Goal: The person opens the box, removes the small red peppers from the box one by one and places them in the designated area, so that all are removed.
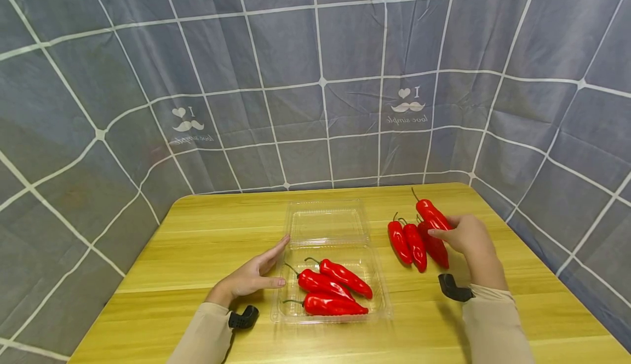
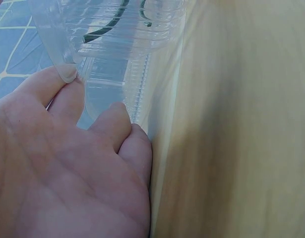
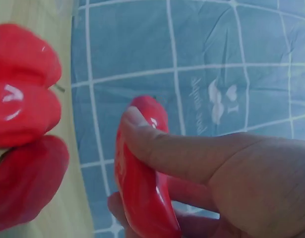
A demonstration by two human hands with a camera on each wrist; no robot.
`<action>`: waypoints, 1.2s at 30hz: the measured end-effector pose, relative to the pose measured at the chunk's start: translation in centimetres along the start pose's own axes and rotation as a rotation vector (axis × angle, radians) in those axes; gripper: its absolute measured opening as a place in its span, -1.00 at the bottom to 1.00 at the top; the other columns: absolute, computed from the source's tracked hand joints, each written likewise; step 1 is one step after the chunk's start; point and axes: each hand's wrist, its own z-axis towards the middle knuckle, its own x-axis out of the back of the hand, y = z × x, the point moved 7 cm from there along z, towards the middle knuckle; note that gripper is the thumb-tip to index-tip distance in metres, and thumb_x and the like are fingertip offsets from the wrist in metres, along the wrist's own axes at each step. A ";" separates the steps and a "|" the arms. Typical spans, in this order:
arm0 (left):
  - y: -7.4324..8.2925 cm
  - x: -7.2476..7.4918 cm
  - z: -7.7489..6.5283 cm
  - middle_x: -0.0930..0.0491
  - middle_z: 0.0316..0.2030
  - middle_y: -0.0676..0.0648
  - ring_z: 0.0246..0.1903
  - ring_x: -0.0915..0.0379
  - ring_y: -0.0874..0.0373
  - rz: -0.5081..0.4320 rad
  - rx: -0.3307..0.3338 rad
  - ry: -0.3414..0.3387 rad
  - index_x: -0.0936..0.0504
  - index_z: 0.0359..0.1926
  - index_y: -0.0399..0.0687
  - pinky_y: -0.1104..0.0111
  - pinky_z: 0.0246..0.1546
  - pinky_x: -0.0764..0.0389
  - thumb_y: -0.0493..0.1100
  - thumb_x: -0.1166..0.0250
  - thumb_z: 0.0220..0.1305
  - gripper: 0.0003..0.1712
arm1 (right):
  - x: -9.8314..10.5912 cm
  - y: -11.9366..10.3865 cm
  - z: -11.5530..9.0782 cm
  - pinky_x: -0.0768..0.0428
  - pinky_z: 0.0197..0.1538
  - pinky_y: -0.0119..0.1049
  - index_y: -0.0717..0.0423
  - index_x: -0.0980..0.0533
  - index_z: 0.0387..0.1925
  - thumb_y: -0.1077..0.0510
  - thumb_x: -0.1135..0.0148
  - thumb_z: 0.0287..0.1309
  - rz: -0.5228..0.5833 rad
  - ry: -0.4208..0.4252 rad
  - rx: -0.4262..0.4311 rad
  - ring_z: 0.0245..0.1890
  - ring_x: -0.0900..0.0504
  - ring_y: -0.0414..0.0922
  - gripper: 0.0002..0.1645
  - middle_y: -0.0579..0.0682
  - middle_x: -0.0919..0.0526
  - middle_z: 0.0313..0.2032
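While the desk (image 1: 222,227) bears a clear box (image 1: 380,293), my left hand (image 1: 253,273) lies beside it, fingers extended; my right hand (image 1: 468,234) pinches one red pepper (image 1: 431,213) near three others (image 1: 415,246): presumably light, slippery, best gripped mid-body.

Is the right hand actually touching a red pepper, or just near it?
Touching: the right wrist view shows the right hand pinching a red pepper, its thumb pressed against the side.
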 end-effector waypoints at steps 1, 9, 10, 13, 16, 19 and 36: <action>0.0 0.0 0.0 0.36 0.58 -0.18 0.53 0.38 -0.10 0.001 0.001 0.001 0.21 0.61 -0.15 0.50 0.41 0.09 -0.28 -0.34 0.34 0.08 | 0.0 0.4 0.1 -0.54 -0.07 0.19 0.50 -0.44 0.22 -0.05 -0.44 0.17 0.000 0.000 -0.011 -0.09 -0.50 0.29 -0.19 0.39 -0.62 -0.06; -0.1 -0.1 -0.1 0.38 0.58 -0.19 0.53 0.40 -0.10 -0.001 0.003 -0.001 0.22 0.61 -0.16 0.55 0.39 0.08 -0.30 -0.33 0.34 0.08 | 0.0 3.2 0.4 -0.53 -0.27 -0.02 0.53 -0.58 -0.18 -0.05 -0.38 0.22 -0.050 -0.028 -0.076 -0.31 -0.48 0.18 -0.41 0.20 -0.59 -0.40; -0.1 -0.1 -0.1 0.38 0.58 -0.19 0.53 0.40 -0.10 -0.002 0.003 -0.001 0.22 0.61 -0.16 0.56 0.39 0.08 -0.30 -0.33 0.34 0.07 | 0.0 3.5 0.4 -0.54 -0.27 -0.02 0.53 -0.58 -0.19 -0.06 -0.38 0.22 -0.054 -0.036 -0.088 -0.31 -0.48 0.18 -0.39 0.21 -0.59 -0.40; -0.1 -0.1 -0.1 0.38 0.58 -0.20 0.53 0.40 -0.11 -0.002 0.000 -0.001 0.21 0.61 -0.15 0.56 0.39 0.08 -0.30 -0.33 0.34 0.07 | -0.2 4.1 0.5 -0.56 -0.27 -0.02 0.56 -0.54 -0.15 -0.07 -0.38 0.21 -0.068 -0.047 -0.128 -0.29 -0.49 0.20 -0.34 0.25 -0.58 -0.36; -0.1 -0.1 -0.2 0.38 0.58 -0.21 0.53 0.40 -0.11 -0.001 -0.001 0.000 0.21 0.61 -0.15 0.56 0.39 0.08 -0.30 -0.33 0.34 0.07 | -0.5 4.7 0.9 -0.58 -0.25 -0.01 0.60 -0.51 -0.14 -0.08 -0.40 0.19 -0.086 -0.051 -0.143 -0.29 -0.50 0.20 -0.29 0.27 -0.57 -0.36; -0.1 -0.2 -0.2 0.38 0.58 -0.20 0.53 0.39 -0.11 0.003 0.001 0.002 0.21 0.61 -0.13 0.56 0.39 0.08 -0.29 -0.33 0.34 0.07 | -1.0 5.2 1.2 -0.58 -0.23 0.00 0.63 -0.50 -0.16 -0.09 -0.42 0.17 -0.102 -0.063 -0.146 -0.31 -0.50 0.20 -0.26 0.27 -0.56 -0.38; -0.2 0.1 0.0 0.35 0.59 -0.14 0.53 0.37 -0.10 0.002 0.000 0.006 0.20 0.61 -0.16 0.50 0.41 0.10 -0.27 -0.35 0.33 0.08 | -0.9 3.7 1.5 -0.27 0.23 0.47 0.38 0.09 0.53 -0.46 -0.40 -0.01 -0.002 -0.109 -0.055 0.30 -0.11 0.56 0.47 0.62 -0.05 0.37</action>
